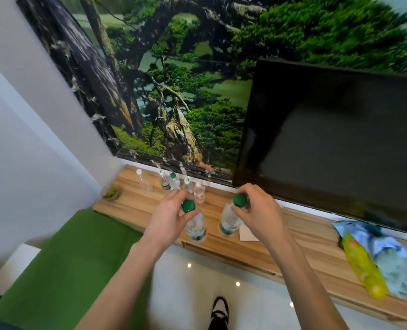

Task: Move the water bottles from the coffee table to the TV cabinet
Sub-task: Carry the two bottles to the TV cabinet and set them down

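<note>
Left hand (171, 216) and right hand (257, 210) each pinch a bottle's (196, 226) green-capped neck over the cabinet (293, 236)

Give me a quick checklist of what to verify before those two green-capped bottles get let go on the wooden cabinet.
1. Left hand grips the left bottle near its cap: ok.
2. Right hand grips the right bottle near its cap: ok.
3. Both bottles upright: ok.
4. Bottoms resting on the TV cabinet: cannot tell.
5. Left bottle well back from the front edge: not ok.
6. Apart from the bottles at the back: ok.
</note>
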A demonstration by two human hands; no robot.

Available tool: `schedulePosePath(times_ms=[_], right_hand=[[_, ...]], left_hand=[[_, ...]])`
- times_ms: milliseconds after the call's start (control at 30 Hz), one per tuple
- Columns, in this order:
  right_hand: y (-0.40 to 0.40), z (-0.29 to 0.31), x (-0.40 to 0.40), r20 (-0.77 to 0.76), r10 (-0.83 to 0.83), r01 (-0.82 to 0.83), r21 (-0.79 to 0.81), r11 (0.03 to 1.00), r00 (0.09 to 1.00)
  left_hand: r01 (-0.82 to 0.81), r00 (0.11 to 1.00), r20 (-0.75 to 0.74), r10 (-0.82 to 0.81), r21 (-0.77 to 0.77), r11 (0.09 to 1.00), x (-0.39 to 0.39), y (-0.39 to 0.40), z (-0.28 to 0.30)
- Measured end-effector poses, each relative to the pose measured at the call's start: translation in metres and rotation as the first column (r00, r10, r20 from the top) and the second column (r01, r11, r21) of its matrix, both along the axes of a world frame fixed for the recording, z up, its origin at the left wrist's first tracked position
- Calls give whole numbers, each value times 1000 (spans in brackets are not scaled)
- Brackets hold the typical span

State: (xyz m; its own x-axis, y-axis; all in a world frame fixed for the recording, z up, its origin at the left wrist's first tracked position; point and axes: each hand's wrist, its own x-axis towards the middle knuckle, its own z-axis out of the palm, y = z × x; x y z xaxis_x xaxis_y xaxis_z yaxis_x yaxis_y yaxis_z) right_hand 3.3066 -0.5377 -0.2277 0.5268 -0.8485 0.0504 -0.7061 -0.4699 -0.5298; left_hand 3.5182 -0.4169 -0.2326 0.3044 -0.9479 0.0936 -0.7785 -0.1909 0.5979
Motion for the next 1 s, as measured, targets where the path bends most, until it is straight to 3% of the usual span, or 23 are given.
schedulePosePath(times_ms=[200, 533, 733, 1000], right_hand=[[-54, -12, 33, -61, 5, -4, 5, 1000, 998], [-111, -51, 80, -67, -119, 126, 106, 986, 991], [-139, -100, 120, -68, -234, 240, 110, 965, 970], [-183, -204, 160, -175, -245, 253, 28, 967, 954]], left_hand=[[48, 998, 45, -51, 61, 997, 28, -67, -13], [214, 977, -64, -206, 171, 962, 84, -170, -69], [326, 945, -28, -327, 181, 928, 115, -231, -124], [307, 951, -34, -306, 163, 938, 146, -278, -207]])
